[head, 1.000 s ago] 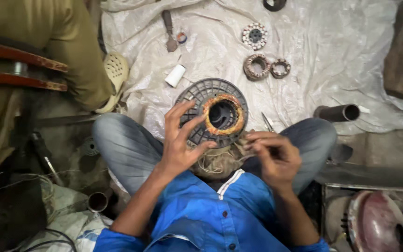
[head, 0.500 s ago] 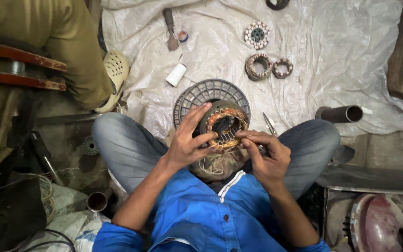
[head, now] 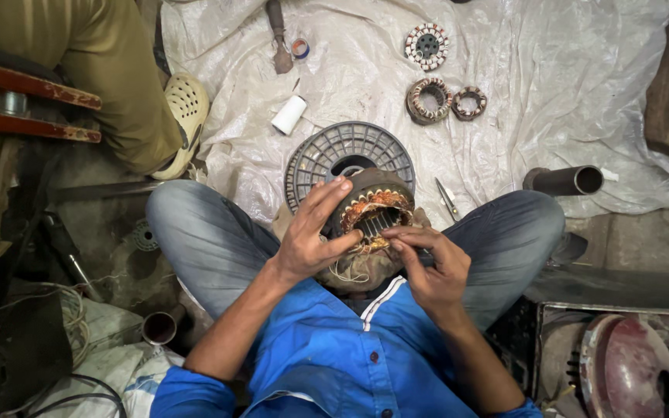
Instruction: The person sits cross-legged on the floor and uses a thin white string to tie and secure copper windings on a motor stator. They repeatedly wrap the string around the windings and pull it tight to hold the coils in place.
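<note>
Since the frame a second earlier: tilted the stator [head: 372, 210] from face-up to leaning toward the body, lowered onto the lap; brought the right hand [head: 431, 267] in from beside it to its lower rim.

Head view. Held the stator between the knees, above a brown cloth bundle [head: 361, 269], copper windings and slotted core facing the camera. Left hand [head: 315, 236] gripped the stator's left side, fingers spread over the outer shell, thumb on the near edge. Right hand pinched thin wire ends [head: 372, 246] at the stator's lower rim, thumb and forefinger together, other fingers curled. Sat cross-legged in jeans and blue shirt.

Just behind the stator, partly hidden: grey plastic spool [head: 327, 155] lying flat on the white plastic sheet [head: 551, 101]. Small scissors [head: 448, 199] on the sheet just right of the stator. Farther back: three smaller wound stators [head: 428, 45], [head: 427, 100], [head: 469, 103]; white roll [head: 289, 114]; hammer [head: 279, 39] near a small tape roll [head: 300, 48]. Metal pipe [head: 565, 180] at right by the knee. Another person's leg and pale clog [head: 181, 116] at upper left.
</note>
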